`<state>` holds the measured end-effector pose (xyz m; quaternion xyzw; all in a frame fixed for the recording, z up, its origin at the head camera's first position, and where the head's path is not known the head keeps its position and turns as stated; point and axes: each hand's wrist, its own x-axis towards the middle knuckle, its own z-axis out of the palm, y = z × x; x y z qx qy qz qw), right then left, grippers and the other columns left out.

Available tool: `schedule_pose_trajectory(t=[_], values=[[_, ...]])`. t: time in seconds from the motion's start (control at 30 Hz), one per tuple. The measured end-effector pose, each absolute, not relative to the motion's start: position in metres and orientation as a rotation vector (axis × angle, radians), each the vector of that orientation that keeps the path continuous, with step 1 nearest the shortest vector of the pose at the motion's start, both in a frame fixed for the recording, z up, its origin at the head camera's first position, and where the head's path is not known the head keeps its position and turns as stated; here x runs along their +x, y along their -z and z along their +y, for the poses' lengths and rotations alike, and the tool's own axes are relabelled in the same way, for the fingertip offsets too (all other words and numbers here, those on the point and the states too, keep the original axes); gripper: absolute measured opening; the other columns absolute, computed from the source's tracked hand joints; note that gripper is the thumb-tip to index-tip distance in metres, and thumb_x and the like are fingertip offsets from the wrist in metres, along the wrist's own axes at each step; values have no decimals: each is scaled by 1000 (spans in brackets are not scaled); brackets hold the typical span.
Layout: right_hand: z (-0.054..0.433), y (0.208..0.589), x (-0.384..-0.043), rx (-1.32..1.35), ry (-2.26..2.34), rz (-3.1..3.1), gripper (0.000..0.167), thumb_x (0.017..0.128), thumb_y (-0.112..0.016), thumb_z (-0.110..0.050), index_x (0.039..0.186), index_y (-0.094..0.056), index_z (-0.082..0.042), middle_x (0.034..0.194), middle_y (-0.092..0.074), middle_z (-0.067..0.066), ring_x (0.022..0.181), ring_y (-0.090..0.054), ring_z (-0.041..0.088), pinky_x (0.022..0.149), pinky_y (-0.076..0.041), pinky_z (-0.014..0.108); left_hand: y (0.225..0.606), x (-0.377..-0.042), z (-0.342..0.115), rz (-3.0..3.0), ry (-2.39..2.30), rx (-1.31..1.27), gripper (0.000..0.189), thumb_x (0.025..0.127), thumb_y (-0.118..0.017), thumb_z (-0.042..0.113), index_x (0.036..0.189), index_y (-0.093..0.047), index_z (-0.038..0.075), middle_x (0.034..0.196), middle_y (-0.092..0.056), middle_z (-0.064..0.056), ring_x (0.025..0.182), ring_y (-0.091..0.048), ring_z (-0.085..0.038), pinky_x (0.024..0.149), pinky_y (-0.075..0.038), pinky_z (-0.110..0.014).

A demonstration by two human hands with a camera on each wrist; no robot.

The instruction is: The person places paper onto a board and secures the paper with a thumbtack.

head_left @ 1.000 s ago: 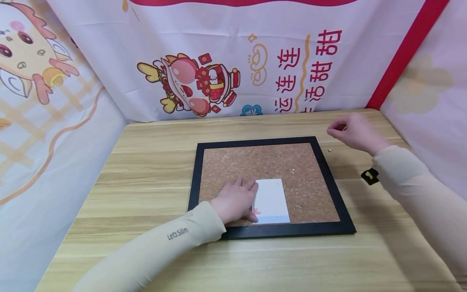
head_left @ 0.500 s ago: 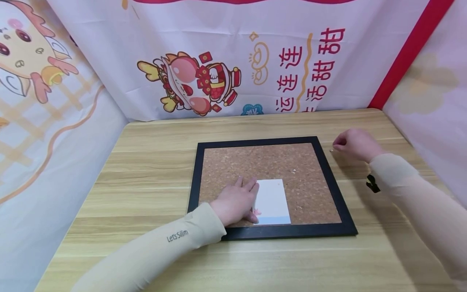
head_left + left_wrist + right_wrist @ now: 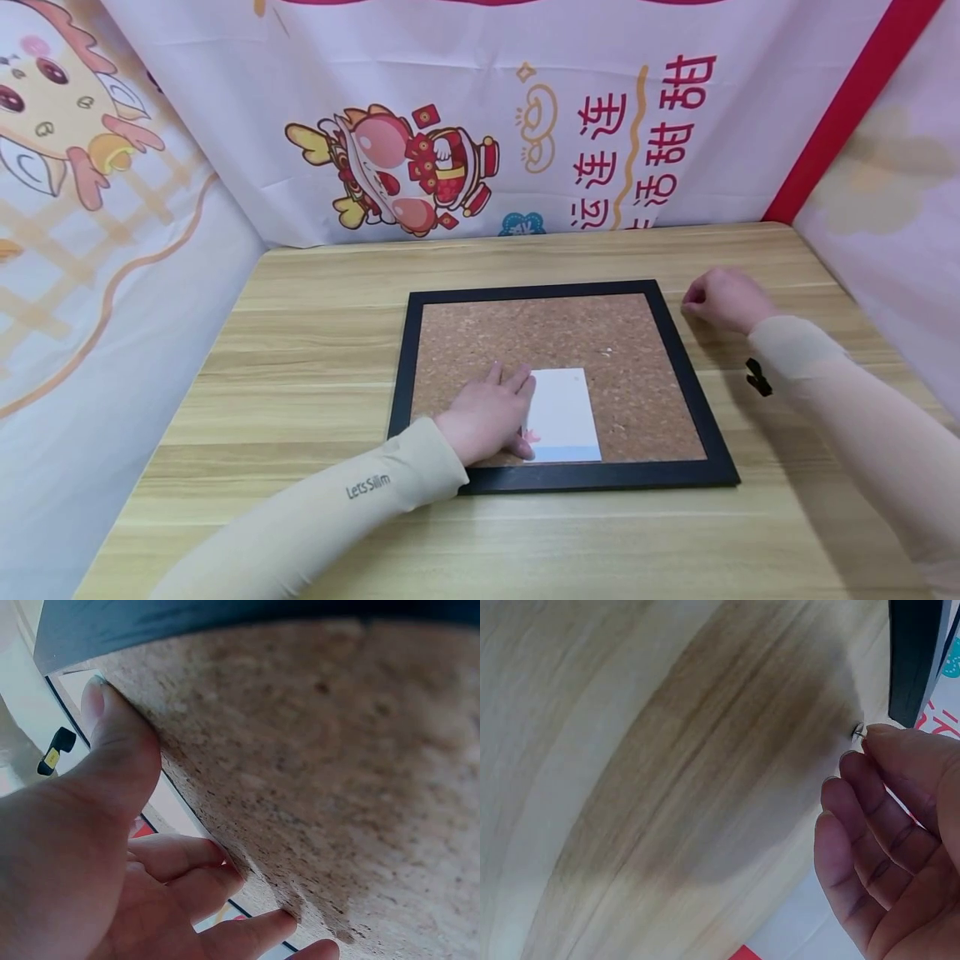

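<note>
A white card with a pale blue strip along its lower edge lies on the cork board, near its front frame. My left hand rests flat across the card's left side, fingers extended; in the left wrist view its thumb presses one corner. Right of the board, low over the table, my right hand has thumb and forefinger together at a small metal thumbtack. That tack shows at the thumb tip in the right wrist view and is hidden by the fingers in the head view.
The black frame borders the board. A small black piece shows beside the right sleeve. White marks dot the cork. Printed cloth hangs behind the wooden table and at both sides.
My right hand has come down to the table by the board's right edge, and its fingers now cover the thumbtack that lay there. The left hand has stayed on the card.
</note>
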<state>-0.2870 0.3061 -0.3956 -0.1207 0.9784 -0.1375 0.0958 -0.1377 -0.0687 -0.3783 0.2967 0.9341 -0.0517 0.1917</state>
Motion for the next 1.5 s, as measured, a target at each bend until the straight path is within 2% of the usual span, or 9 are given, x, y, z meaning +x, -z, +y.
schedule_pose_trajectory(t=[0.4,0.63,0.77,0.97,1.1,1.17,1.3,1.5], values=[[313,396,-281,-325,440,2908,14,92,-67,-11,92,-72,2,81,-67,10,77,-58,28,74,-48,49,378,-135,-67,2610,134,820,94,84,-69,58,155,-32,8,163,-21,-9,145,-23,-42,109,-35,-54],[310,371,-273,-424,591,3003,8,86,-67,-6,82,-68,1,73,-63,7,69,-55,23,63,-45,38,378,-135,-69,2611,124,829,94,85,-68,57,155,-32,7,163,-21,-10,145,-23,-42,109,-35,-53],[303,353,-263,-416,707,3059,8,88,-68,-9,86,-70,-1,77,-66,7,70,-56,21,62,-45,33,378,-135,-70,2614,118,837,94,85,-68,57,155,-32,6,162,-22,-10,145,-23,-43,109,-35,-53],[291,334,-246,-311,867,3084,25,92,-72,-27,101,-76,-5,90,-72,10,78,-60,23,64,-48,29,378,-136,-70,2612,107,831,94,85,-69,56,155,-32,6,163,-21,-10,145,-23,-43,109,-35,-53],[279,324,-231,-241,965,3050,42,89,-72,-45,110,-76,-9,98,-73,10,82,-63,24,64,-50,28,377,-136,-70,2605,104,831,93,85,-70,54,155,-31,6,163,-20,-10,145,-23,-43,109,-35,-53],[272,321,-224,-225,1008,3024,46,88,-72,-50,113,-76,-11,102,-73,10,85,-63,24,64,-50,27,376,-136,-70,2603,97,829,93,85,-70,53,155,-31,6,163,-20,-10,145,-23,-43,109,-35,-53],[257,319,-210,-266,1073,2976,40,88,-73,-44,113,-76,-14,106,-73,9,88,-65,24,66,-52,25,375,-136,-69,2603,90,831,93,85,-70,53,155,-31,6,163,-21,-11,144,-23,-43,109,-35,-53],[234,324,-192,-398,1147,2911,22,89,-76,-23,109,-77,-14,103,-74,6,86,-67,19,69,-53,20,375,-137,-69,2607,92,844,93,84,-70,54,155,-32,5,162,-22,-11,144,-25,-43,109,-36,-53]])
